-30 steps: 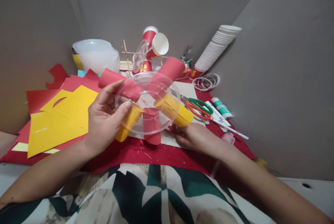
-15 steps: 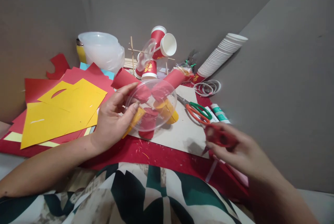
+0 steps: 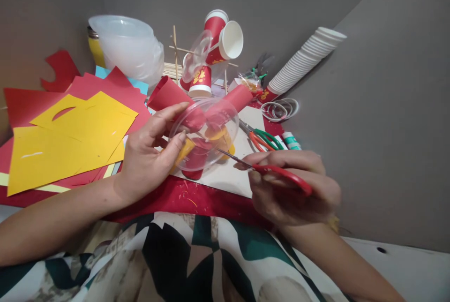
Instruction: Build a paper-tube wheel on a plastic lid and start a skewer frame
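Observation:
My left hand [image 3: 151,152] pinches the left rim of a clear round plastic lid [image 3: 211,152], holding it tilted in front of me. Behind and through the lid show red paper tubes [image 3: 230,105] and yellow curled paper pieces [image 3: 184,152], joined in a star-like shape. My right hand [image 3: 295,189] is closed around red-handled scissors [image 3: 281,175]. Their blades look closed and point left, with the tip at the lid's lower right part. Whether the tip touches the plastic I cannot tell.
Yellow and red paper sheets [image 3: 77,138] lie at left, before translucent plastic bowls [image 3: 130,53]. Red paper cups on sticks [image 3: 215,34] stand at the back. Stacked white cups [image 3: 302,67] lean right, near clear rings [image 3: 279,109], green-and-orange-handled scissors [image 3: 263,140] and a glue stick [image 3: 291,141].
My right hand has swung left and turned, bringing the red scissors' tip to the lid. My left hand still holds the lid. The view has shifted slightly.

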A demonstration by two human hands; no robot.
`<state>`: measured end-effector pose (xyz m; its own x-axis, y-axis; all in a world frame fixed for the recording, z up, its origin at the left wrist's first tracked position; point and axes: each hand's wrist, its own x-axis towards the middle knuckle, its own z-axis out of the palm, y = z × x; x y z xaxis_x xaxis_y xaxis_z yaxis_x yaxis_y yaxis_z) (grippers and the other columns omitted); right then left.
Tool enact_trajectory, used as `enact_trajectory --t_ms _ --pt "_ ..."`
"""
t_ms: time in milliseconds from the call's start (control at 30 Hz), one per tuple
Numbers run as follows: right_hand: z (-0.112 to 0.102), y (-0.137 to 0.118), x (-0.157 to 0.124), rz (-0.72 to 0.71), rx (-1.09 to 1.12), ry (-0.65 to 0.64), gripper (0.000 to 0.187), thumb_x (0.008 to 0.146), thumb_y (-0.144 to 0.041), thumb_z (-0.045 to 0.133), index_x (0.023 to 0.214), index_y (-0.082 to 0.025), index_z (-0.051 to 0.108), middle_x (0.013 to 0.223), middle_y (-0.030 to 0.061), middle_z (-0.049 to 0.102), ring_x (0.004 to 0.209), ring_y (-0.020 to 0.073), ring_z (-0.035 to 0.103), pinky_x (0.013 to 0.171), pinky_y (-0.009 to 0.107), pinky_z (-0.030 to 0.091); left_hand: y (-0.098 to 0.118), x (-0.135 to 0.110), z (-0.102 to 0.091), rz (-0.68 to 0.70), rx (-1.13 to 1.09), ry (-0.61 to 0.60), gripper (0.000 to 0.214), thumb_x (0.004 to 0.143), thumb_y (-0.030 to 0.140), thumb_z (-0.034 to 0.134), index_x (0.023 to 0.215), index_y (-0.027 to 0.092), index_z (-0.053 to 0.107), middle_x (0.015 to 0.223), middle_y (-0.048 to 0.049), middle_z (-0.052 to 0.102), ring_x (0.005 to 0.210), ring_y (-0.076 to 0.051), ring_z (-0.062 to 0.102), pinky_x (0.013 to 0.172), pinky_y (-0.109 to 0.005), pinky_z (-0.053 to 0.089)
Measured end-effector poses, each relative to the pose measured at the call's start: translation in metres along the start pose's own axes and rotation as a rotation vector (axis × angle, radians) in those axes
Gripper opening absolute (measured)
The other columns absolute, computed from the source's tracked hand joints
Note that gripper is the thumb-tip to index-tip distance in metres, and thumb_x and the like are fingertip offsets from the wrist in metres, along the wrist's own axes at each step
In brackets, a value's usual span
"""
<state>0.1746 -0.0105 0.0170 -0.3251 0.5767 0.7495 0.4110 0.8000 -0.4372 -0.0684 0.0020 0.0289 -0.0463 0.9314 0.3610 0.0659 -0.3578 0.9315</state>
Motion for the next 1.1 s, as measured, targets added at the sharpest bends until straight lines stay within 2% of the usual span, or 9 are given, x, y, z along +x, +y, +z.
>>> enact_trajectory --t_ms 67,133,367,600,733,900,967,1100 --pt "0.006 0.001 0.008 -0.14 0.004 0.071 0.034 0.078 -0.004 0.065 0.101 -0.028 0.058 0.088 0.0011 0.056 0.074 0.015 0.065 0.069 0.033 0.063 0.0 0.0 0.0 0.003 0.006 -0.001 0.048 0.08 0.021 0.075 0.126 0.03 0.067 0.117 -0.0041 0.071 0.102 -0.023 0.066 0.086 -0.036 0.057" --pt "0.01 0.002 0.013 -0.206 -0.001 0.081 0.039 0.077 0.0 0.064 0.105 -0.026 0.059 0.088 0.0018 0.055 0.075 0.0148 0.065 0.066 0.03 0.062 0.0 0.0 0.0 0.003 -0.009 -0.004 0.047 0.079 0.021 0.076 0.125 0.03 0.068 0.117 -0.0043 0.071 0.102 -0.023 0.066 0.086 -0.036 0.057" --pt "0.016 0.007 0.015 -0.231 -0.047 0.019 0.039 0.078 0.002 0.064 0.105 -0.024 0.056 0.09 0.0032 0.056 0.081 0.0165 0.068 0.067 0.03 0.061 -0.001 0.0 -0.001 0.045 0.045 -0.015 0.045 0.082 0.022 0.073 0.126 0.03 0.067 0.118 -0.0039 0.071 0.096 -0.021 0.067 0.083 -0.035 0.058" --pt "0.021 0.01 0.014 -0.267 -0.07 0.042 0.03 0.076 0.002 0.067 0.093 -0.02 0.056 0.084 0.0021 0.06 0.076 0.0164 0.068 0.066 0.031 0.062 -0.007 0.002 0.002 0.224 0.181 -0.003 0.042 0.085 0.015 0.068 0.125 0.027 0.066 0.11 -0.003 0.074 0.081 -0.015 0.069 0.069 -0.028 0.059" --pt "0.027 0.011 0.013 -0.203 -0.047 0.057 0.03 0.077 -0.001 0.069 0.096 -0.022 0.059 0.089 0.0034 0.064 0.081 0.0177 0.069 0.068 0.031 0.062 -0.011 0.003 0.002 0.23 0.163 -0.017 0.043 0.086 0.014 0.067 0.127 0.026 0.065 0.11 -0.0043 0.074 0.087 -0.017 0.072 0.077 -0.03 0.061" --pt "0.035 0.01 0.015 0.051 0.053 0.268 0.037 0.084 -0.006 0.066 0.113 -0.028 0.058 0.094 0.0018 0.063 0.077 0.0167 0.068 0.065 0.033 0.061 -0.012 0.003 0.002 0.224 0.141 -0.017 0.041 0.086 0.015 0.067 0.126 0.025 0.064 0.11 -0.0049 0.075 0.089 -0.018 0.073 0.077 -0.03 0.062" --pt "0.031 0.009 0.018 -0.003 0.009 0.193 0.034 0.085 -0.006 0.065 0.111 -0.027 0.059 0.093 0.0021 0.065 0.079 0.0171 0.068 0.067 0.033 0.06 -0.011 0.004 0.003 0.215 0.131 -0.02 0.04 0.086 0.015 0.067 0.125 0.024 0.064 0.11 -0.0054 0.075 0.089 -0.018 0.073 0.076 -0.03 0.062" --pt "0.019 0.008 0.027 -0.314 -0.176 -0.109 0.018 0.086 -0.008 0.064 0.098 -0.02 0.061 0.097 0.0088 0.07 0.086 0.0178 0.07 0.071 0.028 0.059 -0.011 0.005 0.004 0.195 0.094 -0.023 0.039 0.087 0.016 0.067 0.125 0.022 0.064 0.111 -0.0066 0.074 0.092 -0.019 0.073 0.079 -0.031 0.062"
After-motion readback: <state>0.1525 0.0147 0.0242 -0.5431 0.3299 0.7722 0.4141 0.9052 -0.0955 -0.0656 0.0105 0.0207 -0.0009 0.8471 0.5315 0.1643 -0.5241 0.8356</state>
